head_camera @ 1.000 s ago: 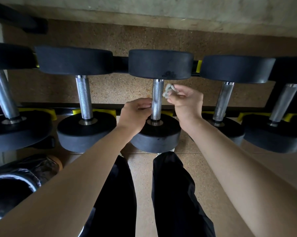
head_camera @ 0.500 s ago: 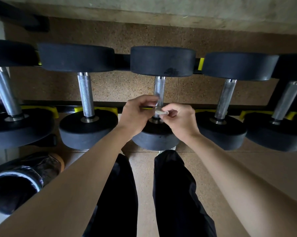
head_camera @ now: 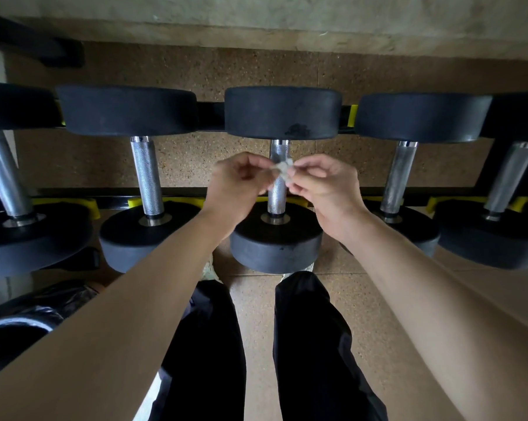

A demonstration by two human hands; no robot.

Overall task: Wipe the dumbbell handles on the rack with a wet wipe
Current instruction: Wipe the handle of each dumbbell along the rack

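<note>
Several black dumbbells lie across a rack with yellow cradles. The middle dumbbell (head_camera: 276,235) has a knurled steel handle (head_camera: 277,197) running away from me. My left hand (head_camera: 237,185) and my right hand (head_camera: 325,185) hover just above that handle, fingertips facing each other. Between them they pinch a small crumpled white wet wipe (head_camera: 282,170), each hand holding one side. The wipe sits in front of the upper part of the handle and hides a short stretch of it. Neither hand grips the handle itself.
Neighbouring dumbbell handles stand left (head_camera: 147,177) and right (head_camera: 398,177). The rack's front rail (head_camera: 183,194) runs behind my hands. A bin lined with a black bag (head_camera: 19,335) sits on the floor at lower left. My dark-trousered legs (head_camera: 214,344) stand below on brown flooring.
My left hand has let go of the middle handle and risen. Both hands have come together above the handle, and the wipe has passed from my right hand alone into both hands' fingertips.
</note>
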